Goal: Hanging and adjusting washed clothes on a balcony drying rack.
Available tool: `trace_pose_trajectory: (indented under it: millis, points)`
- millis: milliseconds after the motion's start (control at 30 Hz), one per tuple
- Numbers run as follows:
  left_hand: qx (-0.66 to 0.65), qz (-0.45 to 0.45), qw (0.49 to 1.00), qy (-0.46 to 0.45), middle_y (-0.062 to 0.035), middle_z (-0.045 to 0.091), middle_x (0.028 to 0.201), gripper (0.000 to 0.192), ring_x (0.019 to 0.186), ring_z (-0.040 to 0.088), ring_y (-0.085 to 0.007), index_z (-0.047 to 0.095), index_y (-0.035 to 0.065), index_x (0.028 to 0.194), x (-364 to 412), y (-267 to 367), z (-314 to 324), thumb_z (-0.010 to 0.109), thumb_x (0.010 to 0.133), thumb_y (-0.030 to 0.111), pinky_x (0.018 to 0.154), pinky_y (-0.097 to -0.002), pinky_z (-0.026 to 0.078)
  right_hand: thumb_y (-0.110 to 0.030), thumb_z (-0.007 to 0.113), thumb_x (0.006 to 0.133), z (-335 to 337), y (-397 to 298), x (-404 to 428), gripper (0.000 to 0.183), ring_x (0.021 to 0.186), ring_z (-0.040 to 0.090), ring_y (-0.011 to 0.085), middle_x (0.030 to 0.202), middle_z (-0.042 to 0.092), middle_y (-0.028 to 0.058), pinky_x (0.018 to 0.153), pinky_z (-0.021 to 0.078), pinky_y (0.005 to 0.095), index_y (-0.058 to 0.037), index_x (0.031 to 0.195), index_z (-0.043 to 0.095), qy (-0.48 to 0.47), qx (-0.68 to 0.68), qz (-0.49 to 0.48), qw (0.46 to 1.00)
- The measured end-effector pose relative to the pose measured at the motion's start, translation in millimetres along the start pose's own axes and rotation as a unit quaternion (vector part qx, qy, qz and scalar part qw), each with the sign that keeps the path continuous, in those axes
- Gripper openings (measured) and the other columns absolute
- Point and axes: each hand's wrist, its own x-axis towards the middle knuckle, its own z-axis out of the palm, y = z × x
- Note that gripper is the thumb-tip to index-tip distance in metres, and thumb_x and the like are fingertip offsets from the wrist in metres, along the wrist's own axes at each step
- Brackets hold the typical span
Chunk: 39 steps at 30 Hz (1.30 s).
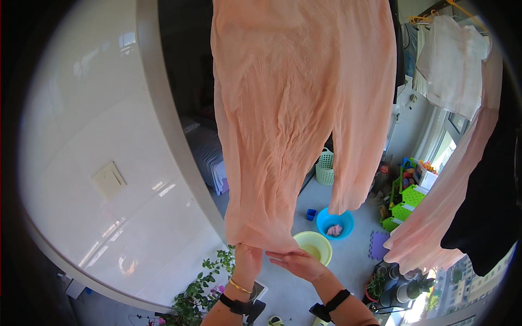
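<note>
A long peach garment (277, 102) of thin, creased cloth hangs before me, its top beyond the upper edge of the view. It divides into a wide part on the left and a narrower, shorter part on the right. My left hand (248, 257) grips the lower hem of the wide part, its fingertips hidden by cloth. At the right corner of the same hem, my right hand (299, 263) touches the fabric with fingers stretched leftward; its thumb is hidden. Black straps circle both wrists, and a gold-coloured bangle (239, 286) sits on the left one.
A yellow-green basin (322, 243) and a blue basin (346, 224) holding pink cloth stand on the floor. Leafy plants (195, 293) grow below the tiled wall (81, 142). Green storage bins (414, 195), potted plants (401, 291), pink cloth (440, 195) and a black garment (485, 203) occupy the right.
</note>
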Motion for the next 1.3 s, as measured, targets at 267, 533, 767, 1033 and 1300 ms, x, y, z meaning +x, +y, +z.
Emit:
trace_pose_trajectory:
  millis: [267,533,767,1033,1300]
  points:
    - [-0.199,-0.090,0.970,-0.106,-0.0079,0.056,0.121,0.034,0.110,0.054,-0.0220,0.048,0.0034,0.122,10,-20,-15,0.044,0.092,0.019,0.094,-0.0396,0.044,-0.007,0.046,0.092,-32,36,30,0.019,0.106,0.054,0.0171,0.111,0.057,0.0049,0.093,0.0438,0.0313,-0.0064,0.110,0.053,0.103,0.252,-0.176,0.946]
    - [-0.105,-0.106,0.988,-0.047,-0.0075,0.051,0.128,0.039,0.116,0.050,-0.0214,0.043,0.0058,0.128,-16,-11,-47,0.049,0.092,0.021,0.096,-0.0380,0.044,-0.026,0.054,0.091,-7,35,34,0.023,0.090,0.059,0.0098,0.100,0.061,-0.0011,0.076,0.0500,0.0237,-0.0119,0.110,0.054,0.177,0.214,0.033,0.960]
    - [-0.086,-0.099,0.991,-0.029,-0.0076,0.047,0.132,0.048,0.120,0.047,-0.0243,0.038,0.0077,0.133,-7,12,-18,0.052,0.092,0.030,0.099,-0.0415,0.042,-0.048,0.047,0.090,27,-1,37,0.054,0.115,0.051,0.0154,0.130,0.049,0.0013,0.094,0.0440,0.0331,-0.0137,0.131,0.041,0.073,0.144,-0.056,0.985]
    - [-0.009,-0.017,0.997,-0.081,-0.0062,0.044,0.134,0.051,0.119,0.048,-0.0232,0.034,0.0088,0.135,12,32,7,0.051,0.092,0.032,0.097,-0.0406,0.045,-0.033,0.046,0.094,20,0,41,0.045,0.121,0.046,0.0159,0.134,0.047,0.0026,0.100,0.0405,0.0349,-0.0119,0.133,0.040,0.082,0.151,-0.127,0.977]
    - [0.029,-0.100,0.992,-0.071,-0.0060,0.042,0.136,0.057,0.121,0.046,-0.0213,0.033,0.0101,0.136,34,15,-28,0.054,0.090,0.036,0.098,-0.0381,0.043,-0.027,0.058,0.089,22,-10,67,0.038,0.098,0.059,0.0095,0.116,0.058,0.0031,0.074,0.0516,0.0216,-0.0082,0.121,0.051,0.170,0.058,-0.020,0.983]
